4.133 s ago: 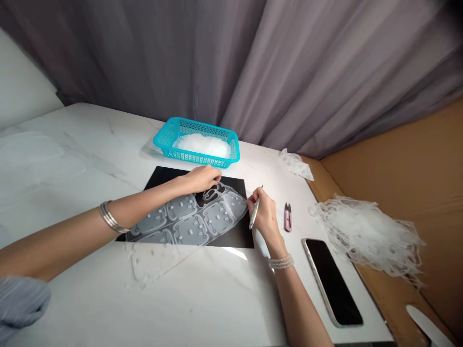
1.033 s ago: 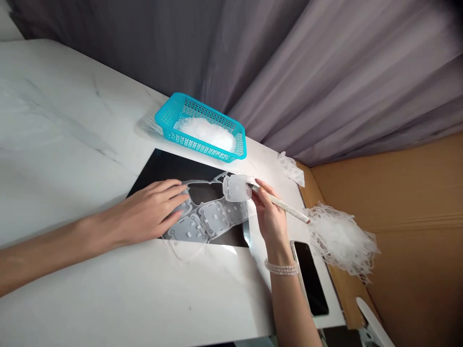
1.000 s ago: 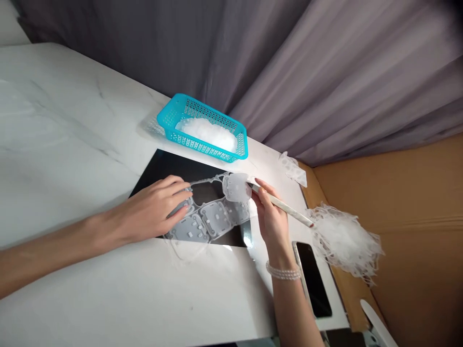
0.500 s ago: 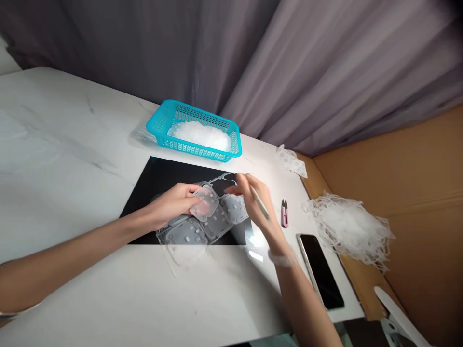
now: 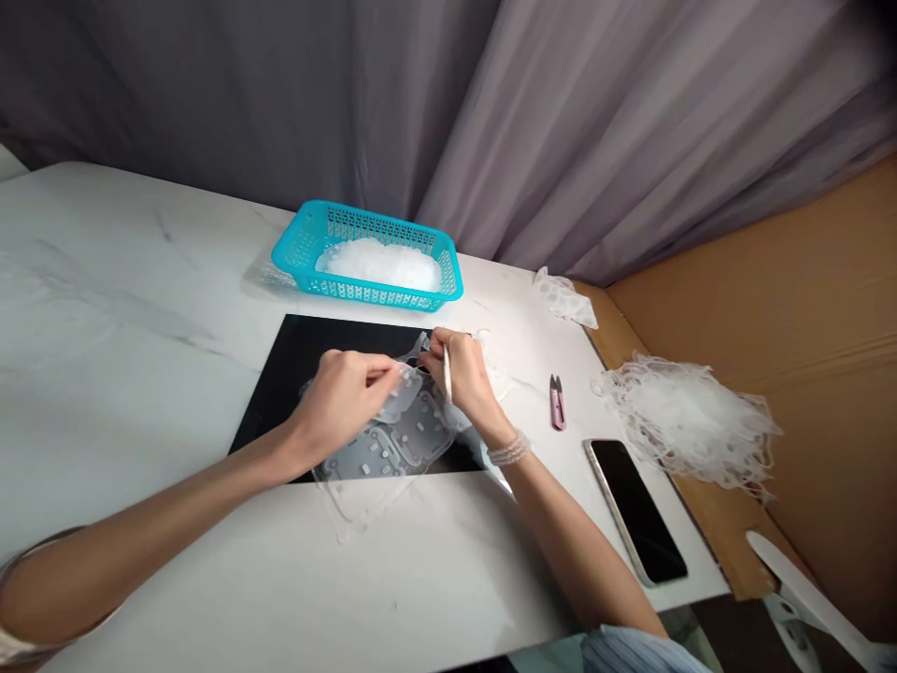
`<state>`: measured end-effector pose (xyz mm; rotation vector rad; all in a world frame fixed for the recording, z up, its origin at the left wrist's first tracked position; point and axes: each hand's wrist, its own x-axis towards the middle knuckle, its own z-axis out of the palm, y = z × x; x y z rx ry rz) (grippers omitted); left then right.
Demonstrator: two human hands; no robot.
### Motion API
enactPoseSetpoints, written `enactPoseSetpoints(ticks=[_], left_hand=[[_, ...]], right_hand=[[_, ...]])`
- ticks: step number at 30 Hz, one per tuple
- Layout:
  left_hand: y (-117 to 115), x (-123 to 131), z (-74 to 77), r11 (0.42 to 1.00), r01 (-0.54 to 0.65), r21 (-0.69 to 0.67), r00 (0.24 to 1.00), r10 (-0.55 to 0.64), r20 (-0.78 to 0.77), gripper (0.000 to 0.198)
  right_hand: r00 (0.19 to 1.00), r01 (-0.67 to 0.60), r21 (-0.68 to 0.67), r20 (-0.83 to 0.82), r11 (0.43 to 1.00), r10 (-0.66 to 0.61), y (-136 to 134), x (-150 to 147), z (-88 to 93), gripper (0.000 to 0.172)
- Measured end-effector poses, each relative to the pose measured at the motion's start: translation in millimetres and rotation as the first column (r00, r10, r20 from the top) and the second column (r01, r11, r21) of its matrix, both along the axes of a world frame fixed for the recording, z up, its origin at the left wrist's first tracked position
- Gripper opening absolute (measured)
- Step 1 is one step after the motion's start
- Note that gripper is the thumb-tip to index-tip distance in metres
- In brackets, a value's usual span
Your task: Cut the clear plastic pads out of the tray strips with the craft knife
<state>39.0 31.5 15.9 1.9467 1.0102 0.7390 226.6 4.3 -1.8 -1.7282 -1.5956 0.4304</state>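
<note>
Fingers pinched, my left hand (image 5: 350, 393) grips the edge of a translucent plastic piece (image 5: 401, 397) over a black mat (image 5: 270, 374). Close to its right, my right hand (image 5: 459, 369) is closed with a thin pale stick-like tool (image 5: 447, 374) in it; its fingertips are at the upper edge of the clear material. Beneath both hands lies a translucent sheet (image 5: 364, 456) of rounded squares with small white bumps, reaching past the mat's front edge.
Behind the mat stands a blue basket (image 5: 301, 257) with white translucent pieces. On the right are pink-handled snips (image 5: 557, 404), a phone (image 5: 636, 512), a tangle of clear strips (image 5: 690, 421) and a crumpled piece (image 5: 564, 299). A grey curtain hangs behind.
My left hand has shifted from holding the piece flat to pinching its edge. My right hand has moved left, close to my left fingertips, and the tool now stands more upright.
</note>
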Motion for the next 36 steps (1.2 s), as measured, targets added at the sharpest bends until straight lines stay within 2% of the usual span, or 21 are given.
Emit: enactPoseSetpoints(ticks=[2, 4, 5, 8, 10, 12, 14, 16, 18, 20, 23, 26, 32, 34, 36], left_hand=[[-5, -14, 11.8, 0.990, -0.135, 0.028, 0.988, 0.132, 0.078, 0.022], [-5, -29, 21.7, 0.969, -0.233, -0.083, 0.955, 0.244, 0.167, 0.020], [-4, -35, 25.3, 0.956, -0.234, -0.178, 0.939, 0.270, 0.213, 0.022], [2, -48, 28.2, 0.880, -0.095, -0.465, 0.901, 0.275, 0.337, 0.027], [4, -50, 24.6, 0.827, 0.000, -0.563, 0.881, 0.266, 0.390, 0.025], [3, -50, 19.4, 0.782, 0.084, -0.618, 0.869, 0.246, 0.430, 0.025], [0, -49, 14.8, 0.748, 0.167, -0.642, 0.855, 0.214, 0.472, 0.025], [-4, -50, 11.9, 0.727, 0.229, -0.648, 0.842, 0.186, 0.506, 0.025], [-7, -51, 10.7, 0.710, 0.266, -0.652, 0.833, 0.172, 0.526, 0.025], [-9, -53, 11.0, 0.690, 0.284, -0.666, 0.827, 0.175, 0.534, 0.024], [-11, -56, 13.0, 0.663, 0.286, -0.692, 0.826, 0.196, 0.529, 0.024], [-12, -57, 15.1, 0.655, 0.291, -0.697, 0.819, 0.205, 0.535, 0.023], [-11, -59, 12.9, 0.649, 0.306, -0.696, 0.814, 0.201, 0.545, 0.022], [-12, -58, 9.9, 0.650, 0.291, -0.702, 0.812, 0.220, 0.540, 0.023], [-14, -56, 6.8, 0.652, 0.237, -0.720, 0.791, 0.300, 0.533, 0.027]], right_hand=[[0.999, 0.026, 0.005, 0.033, 1.000, -0.027, 1, 9, -6.2, 0.028], [0.999, 0.045, 0.007, 0.020, 0.999, -0.045, 1, 18, -9.9, 0.029], [0.999, 0.048, 0.009, 0.010, 0.999, -0.048, 1, 21, -10.0, 0.030], [0.999, 0.053, 0.022, -0.003, 0.998, -0.053, -1, 23, -1.7, 0.033], [0.997, 0.072, 0.036, -0.020, 0.997, -0.071, -5, 15, 11.0, 0.036], [0.990, 0.048, 0.020, -0.133, 0.999, -0.045, -11, 3, 26.3, 0.036], [0.930, -0.072, -0.020, -0.362, 0.997, 0.060, -19, -12, 39.9, 0.035], [0.793, -0.241, -0.046, -0.586, 0.970, 0.169, -25, -25, 47.9, 0.035], [0.662, -0.343, -0.034, -0.718, 0.939, 0.216, -29, -33, 49.8, 0.036], [0.581, -0.364, -0.017, -0.785, 0.931, 0.213, -29, -36, 47.7, 0.039], [0.508, -0.346, -0.022, -0.845, 0.938, 0.168, -26, -36, 43.7, 0.043], [0.470, -0.352, -0.045, -0.872, 0.935, 0.135, -25, -37, 43.1, 0.045], [0.466, -0.332, -0.069, -0.879, 0.941, 0.101, -25, -37, 43.9, 0.048], [0.487, -0.317, -0.072, -0.868, 0.946, 0.097, -24, -35, 43.2, 0.048], [0.544, -0.250, -0.052, -0.833, 0.967, 0.096, -25, -35, 43.3, 0.047]])
